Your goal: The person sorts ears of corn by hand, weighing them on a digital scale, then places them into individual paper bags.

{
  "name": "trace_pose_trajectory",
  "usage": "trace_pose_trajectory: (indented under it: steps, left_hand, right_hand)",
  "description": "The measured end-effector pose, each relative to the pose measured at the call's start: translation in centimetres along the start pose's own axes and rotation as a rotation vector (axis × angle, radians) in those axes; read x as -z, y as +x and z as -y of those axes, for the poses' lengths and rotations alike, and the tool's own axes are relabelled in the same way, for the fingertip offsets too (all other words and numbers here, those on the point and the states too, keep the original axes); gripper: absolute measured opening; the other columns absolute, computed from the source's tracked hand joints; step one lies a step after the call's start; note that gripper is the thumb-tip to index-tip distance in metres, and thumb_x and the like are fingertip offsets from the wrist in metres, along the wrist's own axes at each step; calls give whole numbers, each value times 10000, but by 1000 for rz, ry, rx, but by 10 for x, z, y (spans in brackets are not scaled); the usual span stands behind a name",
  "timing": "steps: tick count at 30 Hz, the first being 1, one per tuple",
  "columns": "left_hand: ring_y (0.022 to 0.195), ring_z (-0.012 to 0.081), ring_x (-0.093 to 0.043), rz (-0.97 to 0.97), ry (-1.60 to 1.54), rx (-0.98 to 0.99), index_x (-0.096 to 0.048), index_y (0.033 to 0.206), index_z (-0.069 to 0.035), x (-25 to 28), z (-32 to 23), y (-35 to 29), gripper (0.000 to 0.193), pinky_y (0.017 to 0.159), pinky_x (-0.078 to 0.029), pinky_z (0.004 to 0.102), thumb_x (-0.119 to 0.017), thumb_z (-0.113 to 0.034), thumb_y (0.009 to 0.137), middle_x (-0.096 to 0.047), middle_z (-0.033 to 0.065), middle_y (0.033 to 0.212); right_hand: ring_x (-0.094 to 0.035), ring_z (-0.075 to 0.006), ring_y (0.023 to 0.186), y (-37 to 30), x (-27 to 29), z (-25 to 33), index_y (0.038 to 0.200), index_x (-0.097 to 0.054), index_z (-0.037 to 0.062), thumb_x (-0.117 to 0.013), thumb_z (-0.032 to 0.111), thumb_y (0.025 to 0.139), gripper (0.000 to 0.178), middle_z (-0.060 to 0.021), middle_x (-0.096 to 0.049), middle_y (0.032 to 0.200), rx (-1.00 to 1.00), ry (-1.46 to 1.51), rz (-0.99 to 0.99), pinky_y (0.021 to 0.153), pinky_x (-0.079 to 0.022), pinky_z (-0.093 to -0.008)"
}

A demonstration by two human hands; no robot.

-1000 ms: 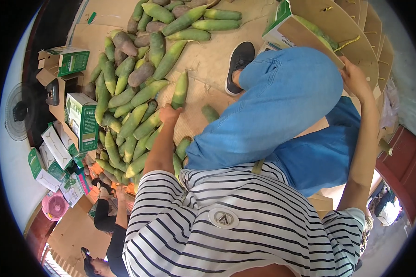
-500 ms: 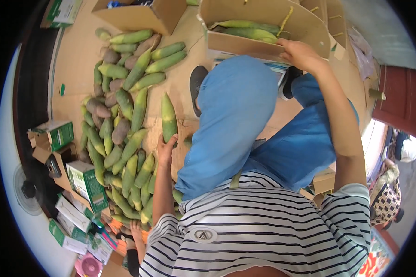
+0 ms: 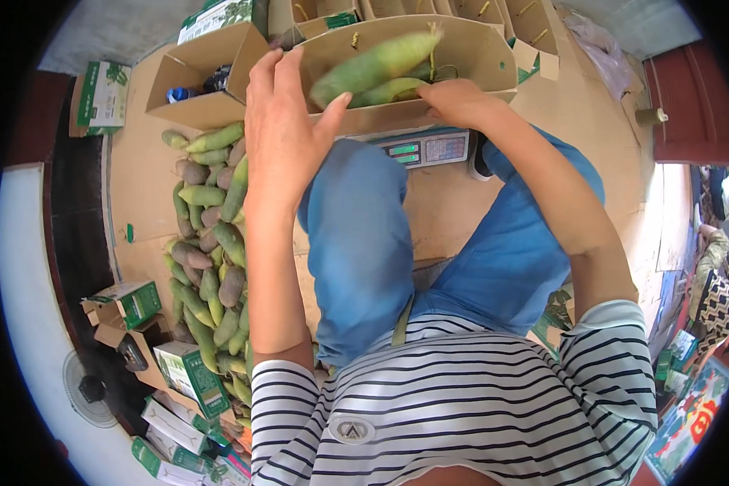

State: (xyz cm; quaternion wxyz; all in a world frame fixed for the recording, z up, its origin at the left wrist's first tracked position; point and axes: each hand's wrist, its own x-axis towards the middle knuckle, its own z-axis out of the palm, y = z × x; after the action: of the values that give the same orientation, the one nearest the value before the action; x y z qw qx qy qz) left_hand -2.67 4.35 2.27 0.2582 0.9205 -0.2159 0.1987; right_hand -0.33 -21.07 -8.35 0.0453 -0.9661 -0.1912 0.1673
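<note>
My left hand (image 3: 287, 121) is at the left end of a cardboard gift box (image 3: 364, 123) with a yellow cord handle, its thumb and fingers spread apart. Beyond the thumb, a large green radish (image 3: 377, 66) is blurred by motion and slants inside the box, apparently loose from the hand. Under it lies another green radish (image 3: 389, 92). My right hand (image 3: 458, 104) grips the box's near wall. The box rests on a digital scale (image 3: 429, 150), whose lit display and keypad show between my knees.
A pile of green and purplish radishes (image 3: 206, 267) covers the floor to the left. An open carton (image 3: 194, 81) holding blue and dark items stands at the far left. More open boxes (image 3: 470, 10) line the back. Green-and-white cartons (image 3: 190, 377) and a fan (image 3: 89, 389) are at the lower left.
My left hand has carried a green radish from beside the pile up to the box, where it has let go. My right hand stays on the box wall. The view has shifted.
</note>
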Motion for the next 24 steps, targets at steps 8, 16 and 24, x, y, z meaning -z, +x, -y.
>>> trace_pose_trajectory:
  steps: [8,16,24]
  left_hand:
    - [1010,337,-524,-19,-231,-350,-513,1131,-18,11,-92,47,411,835,-429,382,-658,-157,772,-552,166,1091]
    - [1009,321,-551,610,402,-129,-539,1114,-37,-60,-8,40,424,846,-448,393,-615,-307,796,-541,159,1114]
    - [1027,326,-546,700,251,-70,-517,1161,-2,-61,14,43,506,854,-441,393,-620,-333,793,-563,189,1116]
  right_hand:
    - [-608,-313,885,-9,4,-4,962,-575,38,-602,233,801,255,-158,-633,896,-33,-2,-2,725,-477,-437]
    - [-598,-326,842,-20,27,-8,1039,-553,56,-556,296,843,309,-151,-621,860,-2,21,-309,706,-473,-422]
    - [-588,-325,804,-44,49,1,930,-552,37,-529,264,869,236,-140,-614,840,14,35,-467,674,-456,-441]
